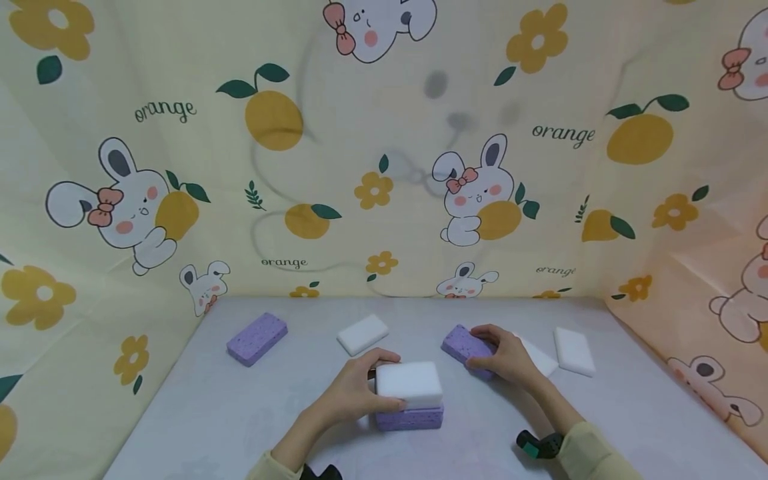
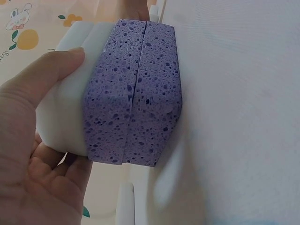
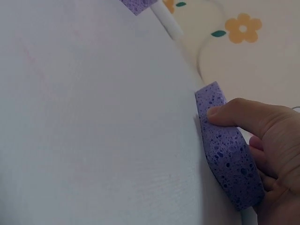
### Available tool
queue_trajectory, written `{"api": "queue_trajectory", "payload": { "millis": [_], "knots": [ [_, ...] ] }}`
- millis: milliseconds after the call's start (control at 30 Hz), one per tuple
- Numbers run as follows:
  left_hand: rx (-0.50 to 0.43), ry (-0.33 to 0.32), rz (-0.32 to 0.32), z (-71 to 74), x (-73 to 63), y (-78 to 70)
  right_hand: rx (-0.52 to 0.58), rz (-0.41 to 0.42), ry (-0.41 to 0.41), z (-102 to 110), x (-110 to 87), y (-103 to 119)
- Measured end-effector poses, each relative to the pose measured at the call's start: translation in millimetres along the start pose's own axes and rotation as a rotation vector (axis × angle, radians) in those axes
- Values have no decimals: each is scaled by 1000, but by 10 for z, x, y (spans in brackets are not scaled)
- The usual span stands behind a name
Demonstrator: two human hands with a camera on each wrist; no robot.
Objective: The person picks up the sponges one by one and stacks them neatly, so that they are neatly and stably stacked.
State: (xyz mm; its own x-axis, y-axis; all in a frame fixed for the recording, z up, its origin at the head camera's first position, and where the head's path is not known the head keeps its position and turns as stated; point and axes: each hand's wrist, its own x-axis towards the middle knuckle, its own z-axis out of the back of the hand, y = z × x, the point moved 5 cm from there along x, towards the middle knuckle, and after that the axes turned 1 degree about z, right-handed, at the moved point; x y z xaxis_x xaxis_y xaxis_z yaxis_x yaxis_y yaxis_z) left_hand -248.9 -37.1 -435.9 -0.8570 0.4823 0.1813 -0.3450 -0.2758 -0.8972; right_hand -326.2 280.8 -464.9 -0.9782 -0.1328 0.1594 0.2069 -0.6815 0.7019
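In the middle of the table stands a stack with white sponges (image 1: 409,382) on top and purple sponges (image 1: 411,419) beneath; the left wrist view shows two purple layers (image 2: 112,93) below two white ones (image 2: 70,105). My left hand (image 1: 353,388) grips the white layers from the left, thumb on the near side and fingers round the far side. To the right and farther back, my right hand (image 1: 507,355) pinches a single purple sponge (image 1: 463,343) between thumb and fingers. In the right wrist view, that sponge (image 3: 227,154) lies close over the tabletop.
A purple sponge (image 1: 257,339) lies at the back left, and a white sponge (image 1: 363,335) at the back middle. Right of my right hand are a partly covered white sponge (image 1: 537,355) and another white sponge (image 1: 574,351). A patterned curtain (image 1: 384,133) borders the table (image 1: 198,413).
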Motion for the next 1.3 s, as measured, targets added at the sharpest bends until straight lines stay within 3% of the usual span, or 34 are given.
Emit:
{"api": "queue_trajectory", "payload": {
  "millis": [833, 1300],
  "knots": [
    [4, 0, -27, -6, 8, 23, 34, 31, -6, -19, -37, 38],
    [4, -4, -33, -4, 4, 30, 88, 137, -6, -13, -88, 184]
  ]
}}
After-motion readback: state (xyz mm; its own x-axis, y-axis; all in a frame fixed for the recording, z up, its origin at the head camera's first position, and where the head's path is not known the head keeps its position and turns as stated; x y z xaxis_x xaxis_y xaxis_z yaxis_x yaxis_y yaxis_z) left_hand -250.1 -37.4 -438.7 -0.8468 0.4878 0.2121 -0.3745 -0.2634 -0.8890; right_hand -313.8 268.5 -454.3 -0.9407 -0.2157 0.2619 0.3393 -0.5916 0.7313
